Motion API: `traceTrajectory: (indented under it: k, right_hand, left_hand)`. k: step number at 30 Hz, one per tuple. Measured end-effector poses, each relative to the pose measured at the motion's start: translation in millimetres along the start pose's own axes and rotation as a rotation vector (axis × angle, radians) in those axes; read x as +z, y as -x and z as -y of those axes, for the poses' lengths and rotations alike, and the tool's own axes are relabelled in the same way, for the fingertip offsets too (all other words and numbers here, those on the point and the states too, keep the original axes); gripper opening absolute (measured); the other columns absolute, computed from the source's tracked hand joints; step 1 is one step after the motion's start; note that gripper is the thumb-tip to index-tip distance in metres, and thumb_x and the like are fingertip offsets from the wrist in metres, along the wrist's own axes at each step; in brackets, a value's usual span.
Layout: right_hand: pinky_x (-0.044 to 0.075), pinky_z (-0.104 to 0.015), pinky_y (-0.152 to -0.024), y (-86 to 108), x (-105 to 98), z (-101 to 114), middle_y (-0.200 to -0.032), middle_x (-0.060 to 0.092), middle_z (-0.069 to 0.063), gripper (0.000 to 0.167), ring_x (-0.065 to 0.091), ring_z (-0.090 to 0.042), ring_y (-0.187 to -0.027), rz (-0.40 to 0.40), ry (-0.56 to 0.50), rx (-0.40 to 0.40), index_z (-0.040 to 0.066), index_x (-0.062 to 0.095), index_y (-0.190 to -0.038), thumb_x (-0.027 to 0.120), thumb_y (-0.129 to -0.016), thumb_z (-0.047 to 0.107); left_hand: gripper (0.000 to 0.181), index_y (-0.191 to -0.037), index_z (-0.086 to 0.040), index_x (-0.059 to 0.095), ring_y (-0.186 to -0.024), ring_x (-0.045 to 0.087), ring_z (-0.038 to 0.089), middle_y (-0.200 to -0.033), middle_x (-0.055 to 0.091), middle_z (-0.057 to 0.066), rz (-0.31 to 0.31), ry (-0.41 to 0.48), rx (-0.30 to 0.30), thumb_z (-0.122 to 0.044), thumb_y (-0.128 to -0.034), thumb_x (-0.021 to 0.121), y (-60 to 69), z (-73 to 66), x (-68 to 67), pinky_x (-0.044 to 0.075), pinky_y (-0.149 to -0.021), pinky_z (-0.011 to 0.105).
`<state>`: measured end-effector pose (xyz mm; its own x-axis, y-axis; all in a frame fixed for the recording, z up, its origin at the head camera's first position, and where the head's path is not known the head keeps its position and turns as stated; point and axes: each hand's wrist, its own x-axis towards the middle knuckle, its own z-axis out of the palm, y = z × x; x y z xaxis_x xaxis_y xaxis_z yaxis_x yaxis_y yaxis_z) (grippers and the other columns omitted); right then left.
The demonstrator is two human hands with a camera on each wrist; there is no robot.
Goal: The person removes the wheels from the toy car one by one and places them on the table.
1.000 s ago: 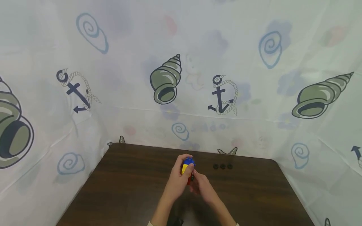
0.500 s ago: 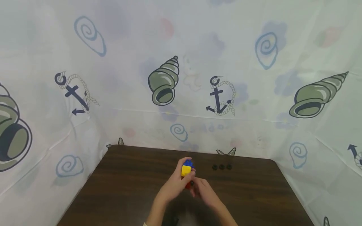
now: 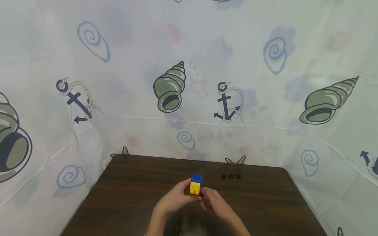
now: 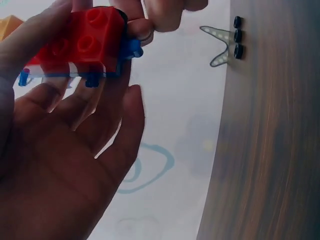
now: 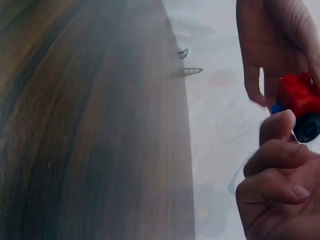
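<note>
A small block-built toy is held above the table, its blue block [image 3: 196, 178] and yellow block [image 3: 195, 188] uppermost in the head view. My left hand [image 3: 174, 199] grips it from the left, thumb against its near side. In the left wrist view the red block [image 4: 90, 42] lies between thumb and fingers, with a blue base [image 4: 131, 49] along it. At the toy's right side, my right hand [image 3: 218, 204] has curled fingers and pinches a black wheel [image 5: 307, 127] beside the red block [image 5: 299, 95]. The thumb's contact is partly hidden.
Three black wheels [image 3: 231, 176] stand in a row near the far edge of the dark wooden table [image 3: 133, 186], right of the hands. A white printed cloth [image 3: 133, 98] hangs behind and along both sides.
Both hands and the toy have come lower in the head view. The toy has turned, showing more of its yellow block, and the left fingers cover less of it.
</note>
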<state>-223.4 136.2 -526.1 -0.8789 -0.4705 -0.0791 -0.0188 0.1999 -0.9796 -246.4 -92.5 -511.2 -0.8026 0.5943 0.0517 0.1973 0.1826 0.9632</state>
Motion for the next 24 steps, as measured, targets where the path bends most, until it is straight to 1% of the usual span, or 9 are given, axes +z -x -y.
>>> traceTrajectory:
  k: [4,8,12,14,16,18,22,24]
  right_hand:
    - [0.037,-0.021,-0.05,1.6,-2,1,-0.076,0.059,-0.001,0.053,0.041,-0.008,-0.055,0.055,0.016,-0.007,0.004,0.062,-0.115,0.031,-0.118,0.047]
    - [0.037,-0.022,-0.05,2.5,-3,2,-0.077,0.058,-0.003,0.046,0.041,-0.009,-0.055,0.091,0.005,-0.016,0.003,0.064,-0.116,0.032,-0.119,0.035]
    - [0.038,-0.022,-0.052,4.0,-4,3,-0.076,0.057,-0.004,0.034,0.041,-0.01,-0.055,0.107,0.009,-0.011,0.0,0.064,-0.107,0.038,-0.113,0.021]
    - [0.039,-0.023,-0.053,4.0,-4,2,-0.075,0.056,-0.002,0.03,0.042,-0.01,-0.056,0.102,0.011,0.001,0.0,0.063,-0.102,0.04,-0.111,0.017]
    - [0.04,-0.023,-0.053,3.8,-3,1,-0.074,0.055,0.0,0.027,0.042,-0.01,-0.056,0.086,0.009,0.016,0.001,0.063,-0.1,0.042,-0.109,0.016]
    - [0.041,-0.023,-0.054,3.1,-2,-2,-0.073,0.054,0.003,0.025,0.043,-0.01,-0.057,0.063,0.003,0.032,0.002,0.064,-0.105,0.044,-0.108,0.017]
    - [0.042,-0.024,-0.058,0.9,3,-7,-0.071,0.052,0.005,0.031,0.043,-0.01,-0.059,0.024,0.008,0.04,0.004,0.067,-0.126,0.05,-0.111,0.026]
    - [0.042,-0.024,-0.059,0.4,5,-9,-0.07,0.051,0.005,0.035,0.043,-0.01,-0.059,0.018,0.028,0.031,0.005,0.067,-0.13,0.052,-0.112,0.031]
  left_hand:
    - [0.038,-0.131,-0.022,0.069,-0.103,0.069,0.021,-0.114,0.072,0.0,-0.015,-0.046,0.004,-0.033,-0.097,0.082,2.8,-0.8,-2.3,0.059,-0.091,0.031]
    - [0.037,-0.129,-0.021,0.071,-0.099,0.07,0.021,-0.111,0.073,-0.001,-0.006,-0.059,0.004,-0.033,-0.0957,0.084,5.0,-1.6,-3.4,0.059,-0.088,0.029]
    - [0.04,-0.13,-0.018,0.071,-0.1,0.07,0.019,-0.113,0.075,-0.002,0.02,-0.051,0.001,-0.033,-0.0959,0.084,6.1,-0.7,-3.3,0.059,-0.089,0.029]
    - [0.04,-0.131,-0.018,0.071,-0.101,0.071,0.018,-0.114,0.075,-0.003,0.031,-0.045,0.001,-0.033,-0.0962,0.084,6.4,-0.1,-2.8,0.059,-0.09,0.029]
    - [0.04,-0.131,-0.019,0.071,-0.102,0.071,0.017,-0.115,0.076,-0.004,0.04,-0.046,0.007,-0.033,-0.0962,0.084,6.5,0.5,-2.2,0.059,-0.09,0.028]
    - [0.039,-0.131,-0.022,0.071,-0.103,0.072,0.016,-0.116,0.076,-0.005,0.046,-0.051,0.014,-0.034,-0.0962,0.084,6.5,0.9,-1.6,0.059,-0.091,0.027]
    - [0.032,-0.124,-0.024,0.072,-0.099,0.071,0.013,-0.112,0.076,-0.007,0.044,-0.088,0.021,-0.036,-0.0962,0.083,6.4,0.4,-1.1,0.059,-0.088,0.027]
    - [0.029,-0.121,-0.025,0.073,-0.096,0.071,0.013,-0.108,0.076,-0.007,0.042,-0.102,0.009,-0.035,-0.0958,0.084,6.2,-0.2,-1.1,0.058,-0.087,0.027]
